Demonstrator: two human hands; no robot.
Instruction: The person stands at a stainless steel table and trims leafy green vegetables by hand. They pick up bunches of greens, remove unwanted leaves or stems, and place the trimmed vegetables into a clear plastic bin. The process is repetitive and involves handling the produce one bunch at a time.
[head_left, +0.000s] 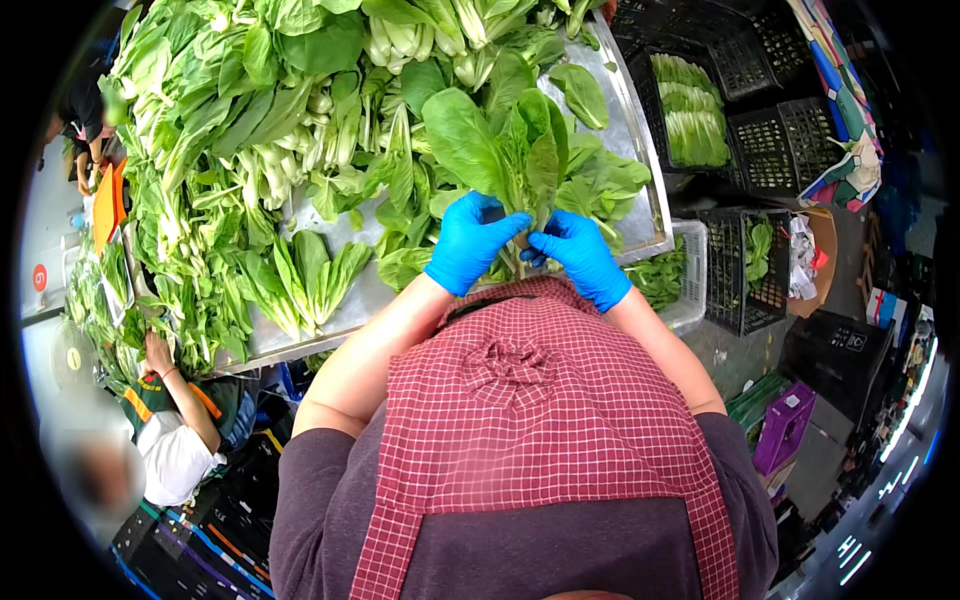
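Note:
Both my hands, in blue gloves, are at the base of a leafy green vegetable near the table's front edge. My left hand grips it from the left, thumb across the stem. From the right, my right hand pinches its lower stalks, some fingers hidden. Its broad leaves spread upward, away from me. Loose green leaves lie on the metal table around the hands. Left of them rests a separate small bok choy. A large heap of bok choy covers the table's far left.
Black plastic crates stand to the right, one holding neat rows of greens. A pale plastic bin with leaves sits beside the table corner. At left, a co-worker's hand touches greens; another person stands farther off.

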